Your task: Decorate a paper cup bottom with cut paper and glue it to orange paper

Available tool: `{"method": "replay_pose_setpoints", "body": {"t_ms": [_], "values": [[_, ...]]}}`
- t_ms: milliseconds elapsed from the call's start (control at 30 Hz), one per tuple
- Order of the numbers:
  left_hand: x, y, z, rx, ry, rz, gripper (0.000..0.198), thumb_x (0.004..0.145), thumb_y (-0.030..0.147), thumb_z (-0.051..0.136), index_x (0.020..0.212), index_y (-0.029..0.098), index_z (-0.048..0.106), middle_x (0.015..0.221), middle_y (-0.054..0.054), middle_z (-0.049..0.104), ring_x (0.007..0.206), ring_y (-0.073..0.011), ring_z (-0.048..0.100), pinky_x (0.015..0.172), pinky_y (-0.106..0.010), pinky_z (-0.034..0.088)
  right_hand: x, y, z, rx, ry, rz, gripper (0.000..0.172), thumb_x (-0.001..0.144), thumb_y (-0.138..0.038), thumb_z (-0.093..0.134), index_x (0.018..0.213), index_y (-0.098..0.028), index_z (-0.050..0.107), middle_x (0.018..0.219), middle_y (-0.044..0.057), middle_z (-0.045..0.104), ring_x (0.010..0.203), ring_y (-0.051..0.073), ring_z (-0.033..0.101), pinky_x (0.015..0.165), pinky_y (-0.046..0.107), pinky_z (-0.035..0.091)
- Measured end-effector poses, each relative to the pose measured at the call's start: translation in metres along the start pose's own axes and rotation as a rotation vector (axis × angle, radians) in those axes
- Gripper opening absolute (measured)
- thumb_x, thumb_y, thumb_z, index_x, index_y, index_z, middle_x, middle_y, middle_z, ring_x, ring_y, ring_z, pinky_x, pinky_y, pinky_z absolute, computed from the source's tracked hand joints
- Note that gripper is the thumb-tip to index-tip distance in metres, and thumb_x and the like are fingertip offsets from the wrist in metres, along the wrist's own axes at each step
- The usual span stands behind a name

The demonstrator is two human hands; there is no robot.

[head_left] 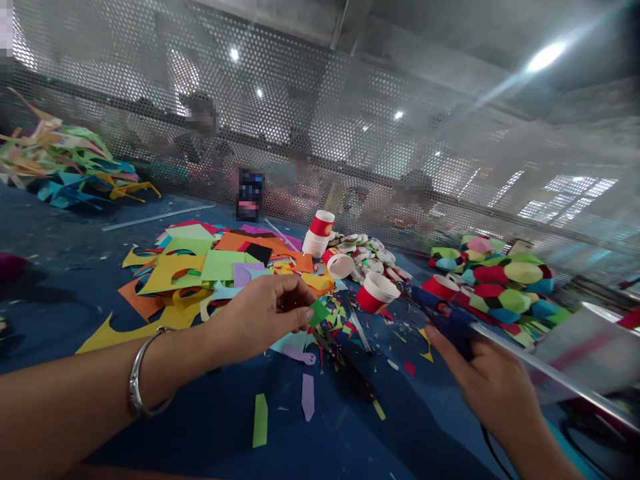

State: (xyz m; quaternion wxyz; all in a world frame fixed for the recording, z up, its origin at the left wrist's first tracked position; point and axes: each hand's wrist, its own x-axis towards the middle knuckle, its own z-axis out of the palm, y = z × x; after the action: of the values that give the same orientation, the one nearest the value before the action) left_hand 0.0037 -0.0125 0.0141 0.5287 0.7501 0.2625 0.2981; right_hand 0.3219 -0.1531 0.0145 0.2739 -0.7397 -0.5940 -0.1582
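Observation:
Between thumb and fingertips, my left hand (273,310) pinches a small piece of green paper (319,312). My right hand (493,377) is wrapped round a dark blue hot glue gun (453,327) whose nozzle points left, towards a red and white paper cup (377,292). A long pale glue stick (543,370) runs from the gun's back end to the right. Below the green paper lies a dark pair of scissors (345,367), partly hidden. Nearer to me are a purple paper strip (308,397) and a light green strip (260,420), both flat on the blue table.
Coloured paper sheets (175,270) are heaped behind my left hand. Stacked cups (317,241) stand at the back. Paper-covered balls (507,273) lie at the right, near a translucent bucket (590,350). Offcuts (75,163) pile up far left. A perforated metal screen (300,100) borders the table.

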Motion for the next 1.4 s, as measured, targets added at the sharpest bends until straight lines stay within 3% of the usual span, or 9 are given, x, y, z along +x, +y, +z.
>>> {"method": "replay_pose_setpoints", "body": {"t_ms": [67, 100, 167, 333, 500, 767, 900, 1033, 1400], "values": [[0.001, 0.001, 0.001, -0.060, -0.003, -0.023, 0.016, 0.083, 0.030, 0.064, 0.092, 0.018, 0.061, 0.077, 0.001, 0.067, 0.074, -0.0146, 0.067, 0.071, -0.028, 0.052, -0.005, -0.005, -0.004, 0.034, -0.053, 0.027, 0.052, 0.086, -0.059, 0.058, 0.047, -0.024, 0.053, 0.040, 0.000, 0.053, 0.041, 0.019, 0.056, 0.041, 0.028, 0.044], [0.001, 0.002, 0.002, -0.087, 0.001, -0.034, 0.016, 0.082, 0.030, 0.065, 0.093, 0.018, 0.061, 0.077, 0.001, 0.067, 0.074, -0.0147, 0.068, 0.070, -0.028, 0.052, -0.007, -0.011, -0.007, 0.080, -0.091, 0.023, 0.054, 0.087, -0.058, 0.056, 0.046, -0.024, 0.054, 0.043, 0.001, 0.057, 0.045, 0.020, 0.060, 0.041, 0.027, 0.045], [0.003, 0.002, 0.002, -0.131, 0.013, -0.058, 0.018, 0.080, 0.028, 0.066, 0.092, 0.017, 0.059, 0.076, 0.001, 0.065, 0.072, -0.0145, 0.068, 0.067, -0.027, 0.052, -0.013, -0.026, -0.011, 0.200, -0.126, -0.021, 0.049, 0.091, -0.055, 0.052, 0.055, -0.022, 0.062, 0.062, 0.003, 0.072, 0.065, 0.023, 0.070, 0.056, 0.026, 0.054], [0.005, 0.001, 0.003, -0.193, 0.019, -0.075, 0.024, 0.076, 0.025, 0.068, 0.096, 0.018, 0.057, 0.072, 0.004, 0.062, 0.069, -0.0140, 0.069, 0.064, -0.026, 0.053, -0.024, -0.070, -0.017, 0.349, -0.207, -0.068, 0.043, 0.093, -0.049, 0.052, 0.062, -0.023, 0.066, 0.060, 0.001, 0.070, 0.065, 0.021, 0.070, 0.064, 0.025, 0.057], [0.003, -0.001, 0.006, -0.179, 0.008, -0.082, 0.028, 0.074, 0.020, 0.068, 0.100, 0.019, 0.059, 0.071, 0.005, 0.062, 0.069, -0.0155, 0.071, 0.066, -0.027, 0.055, -0.028, -0.089, -0.010, 0.378, -0.273, -0.124, 0.031, 0.095, -0.046, 0.053, 0.091, -0.025, 0.075, 0.084, 0.002, 0.078, 0.079, 0.022, 0.074, 0.072, 0.027, 0.059], [0.003, -0.003, 0.005, -0.163, 0.005, -0.073, 0.026, 0.074, 0.019, 0.067, 0.099, 0.018, 0.058, 0.070, 0.004, 0.062, 0.069, -0.0153, 0.070, 0.066, -0.028, 0.055, -0.037, -0.072, 0.006, 0.243, -0.308, -0.216, 0.028, 0.097, -0.041, 0.049, 0.103, -0.026, 0.072, 0.100, 0.005, 0.078, 0.096, 0.025, 0.074, 0.083, 0.035, 0.061], [0.003, -0.003, 0.005, -0.186, 0.006, -0.087, 0.025, 0.074, 0.019, 0.067, 0.098, 0.018, 0.058, 0.072, 0.005, 0.060, 0.069, -0.0151, 0.070, 0.067, -0.028, 0.056, -0.043, -0.057, 0.013, 0.160, -0.260, -0.280, 0.035, 0.095, -0.043, 0.049, 0.118, -0.026, 0.070, 0.116, 0.009, 0.075, 0.111, 0.030, 0.069, 0.094, 0.046, 0.057], [0.003, -0.002, 0.005, -0.190, 0.001, -0.088, 0.025, 0.074, 0.018, 0.067, 0.097, 0.018, 0.058, 0.073, 0.005, 0.059, 0.069, -0.0157, 0.071, 0.067, -0.029, 0.055, -0.044, -0.053, 0.016, 0.129, -0.239, -0.342, 0.035, 0.096, -0.039, 0.047, 0.118, -0.029, 0.071, 0.111, 0.008, 0.076, 0.111, 0.029, 0.069, 0.094, 0.045, 0.057], [0.003, -0.001, 0.005, -0.206, -0.009, -0.098, 0.024, 0.075, 0.018, 0.067, 0.097, 0.018, 0.058, 0.074, 0.006, 0.057, 0.068, -0.0143, 0.071, 0.066, -0.028, 0.054, -0.045, -0.054, 0.015, 0.125, -0.177, -0.300, 0.036, 0.095, -0.044, 0.047, 0.116, -0.031, 0.073, 0.101, 0.008, 0.077, 0.101, 0.030, 0.072, 0.086, 0.043, 0.060]]}}
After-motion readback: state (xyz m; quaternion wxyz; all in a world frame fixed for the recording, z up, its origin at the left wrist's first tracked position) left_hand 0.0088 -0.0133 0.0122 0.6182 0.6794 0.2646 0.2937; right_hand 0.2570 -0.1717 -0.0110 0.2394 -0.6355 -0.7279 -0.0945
